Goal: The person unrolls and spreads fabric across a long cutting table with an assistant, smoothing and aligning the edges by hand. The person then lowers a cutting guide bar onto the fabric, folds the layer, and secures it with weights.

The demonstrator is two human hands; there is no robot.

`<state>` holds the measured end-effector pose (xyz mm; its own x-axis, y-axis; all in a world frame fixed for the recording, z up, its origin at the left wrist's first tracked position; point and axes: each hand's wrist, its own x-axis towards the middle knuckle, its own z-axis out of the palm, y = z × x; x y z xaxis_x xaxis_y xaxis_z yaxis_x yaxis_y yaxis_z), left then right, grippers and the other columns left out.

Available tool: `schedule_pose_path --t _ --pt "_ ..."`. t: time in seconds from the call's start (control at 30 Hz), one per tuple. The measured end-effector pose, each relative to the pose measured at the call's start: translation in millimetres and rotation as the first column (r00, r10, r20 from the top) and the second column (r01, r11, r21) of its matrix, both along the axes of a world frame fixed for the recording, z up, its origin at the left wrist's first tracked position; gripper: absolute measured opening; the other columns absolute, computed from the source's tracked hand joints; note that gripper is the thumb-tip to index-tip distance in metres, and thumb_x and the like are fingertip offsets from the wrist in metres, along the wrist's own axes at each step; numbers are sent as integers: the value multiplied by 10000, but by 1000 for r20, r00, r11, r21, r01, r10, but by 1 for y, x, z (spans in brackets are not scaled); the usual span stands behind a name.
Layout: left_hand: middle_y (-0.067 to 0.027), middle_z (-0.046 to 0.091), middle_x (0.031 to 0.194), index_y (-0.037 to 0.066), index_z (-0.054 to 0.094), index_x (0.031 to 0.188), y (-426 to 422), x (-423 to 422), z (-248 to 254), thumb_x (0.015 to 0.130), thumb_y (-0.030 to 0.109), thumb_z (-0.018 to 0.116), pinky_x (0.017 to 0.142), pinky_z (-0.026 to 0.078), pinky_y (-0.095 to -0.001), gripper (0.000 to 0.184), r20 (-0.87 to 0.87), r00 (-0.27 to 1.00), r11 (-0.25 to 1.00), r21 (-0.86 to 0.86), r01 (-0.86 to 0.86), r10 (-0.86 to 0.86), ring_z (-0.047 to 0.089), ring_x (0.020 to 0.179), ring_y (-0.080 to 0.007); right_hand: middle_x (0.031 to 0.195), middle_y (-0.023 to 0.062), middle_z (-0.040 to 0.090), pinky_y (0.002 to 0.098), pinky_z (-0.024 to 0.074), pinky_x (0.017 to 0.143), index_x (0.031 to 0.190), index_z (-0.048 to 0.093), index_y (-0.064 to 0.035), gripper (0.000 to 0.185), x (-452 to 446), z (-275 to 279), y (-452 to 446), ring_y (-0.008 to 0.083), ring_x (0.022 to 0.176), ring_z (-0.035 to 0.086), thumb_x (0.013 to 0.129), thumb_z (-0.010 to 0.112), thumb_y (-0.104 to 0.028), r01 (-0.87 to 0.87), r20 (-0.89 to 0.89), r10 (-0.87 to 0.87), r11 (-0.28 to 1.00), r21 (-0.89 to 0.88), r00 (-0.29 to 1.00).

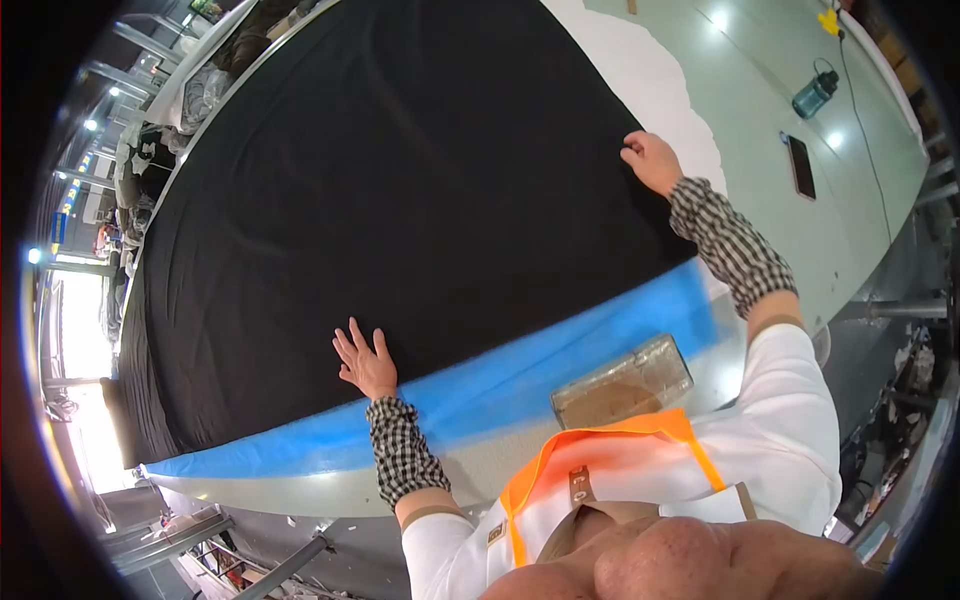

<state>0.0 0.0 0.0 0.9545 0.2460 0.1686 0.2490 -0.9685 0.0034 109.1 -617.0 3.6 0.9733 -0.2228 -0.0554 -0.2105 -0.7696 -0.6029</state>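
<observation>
A large black cloth (400,190) is spread over the table, with a blue sheet (480,390) showing along its near edge. My left hand (366,364) rests on the cloth near that edge, its fingers spread and nothing in it. At the cloth's right edge is my right hand (652,162), fingers curled together; whatever they may pinch is too small to make out. White paper (650,75) shows from beneath the cloth beyond my right hand. Checked sleeve covers are on both forearms.
A tape-wrapped block (622,384) sits at the near edge, in front of my orange apron. On the right of the table (760,110) are a phone (802,168), a bottle (815,93) and a cable (866,120). Bundled materials (150,165) lie beyond the left edge.
</observation>
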Motion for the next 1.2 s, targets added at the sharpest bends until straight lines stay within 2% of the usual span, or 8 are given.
schedule_pose_path --t 0.2,0.33,0.47,0.6,0.7,0.77,0.97,1.2 --pt "-109 233 1622 230 337 1538 -2 3 7 1012 512 412 1064 245 -520 602 -21 1000 1000 15 1 -1 204 1492 -290 1222 171 600 437 497 951 1234 631 -59 379 112 -24 7 332 1121 570 966 582 -324 271 142 -238 912 -308 961" --pt "-104 230 1624 230 319 1546 -3 5 7 1014 520 394 1063 250 -500 611 -40 999 1000 28 -8 9 202 1493 -285 1174 159 626 429 507 927 1121 655 -56 335 154 -14 8 324 1084 602 965 589 -346 277 130 -248 911 -306 960" --pt "-101 227 1626 218 315 1549 -3 5 9 1013 520 394 1067 242 -493 620 -58 998 999 27 -17 19 198 1495 -280 1107 174 666 424 520 889 1112 641 -38 355 181 -14 4 317 1054 638 956 593 -354 309 108 -296 941 -139 949" --pt "-104 221 1628 213 317 1548 1 1 8 1012 517 397 1071 231 -492 621 -59 998 1000 24 -14 15 194 1497 -279 1114 200 676 461 507 899 1131 606 2 448 195 -20 9 356 1049 643 944 578 -404 349 158 -327 926 -141 932" --pt "-111 220 1628 202 322 1546 -2 1 12 1013 513 395 1074 220 -490 622 -60 998 1000 2 -16 16 193 1497 -284 1063 200 684 492 501 866 1082 607 -23 376 204 -19 11 373 1006 648 960 529 -370 319 154 -296 935 -155 943" --pt "-117 221 1626 194 324 1546 -1 0 6 1014 509 393 1076 212 -488 622 -60 998 1000 -7 -6 6 192 1497 -290 1035 191 688 496 503 836 1054 613 -45 337 207 -27 1 380 966 648 978 497 -352 288 308 -220 937 -197 926" --pt "-123 220 1625 185 325 1545 2 2 10 1008 507 400 1075 207 -478 632 -69 998 1000 -10 -8 7 189 1497 -296 1000 148 699 480 499 814 1063 632 -108 300 199 -37 -12 357 933 651 997 457 -341 350 165 -326 926 -142 931" --pt "-124 220 1625 193 324 1545 2 2 11 1007 512 404 1073 210 -485 631 -76 997 1000 -19 -23 22 189 1498 -297 968 137 705 465 503 798 1012 650 -88 420 189 -32 -11 346 909 659 993 442 -452 342 122 -324 921 -185 938"
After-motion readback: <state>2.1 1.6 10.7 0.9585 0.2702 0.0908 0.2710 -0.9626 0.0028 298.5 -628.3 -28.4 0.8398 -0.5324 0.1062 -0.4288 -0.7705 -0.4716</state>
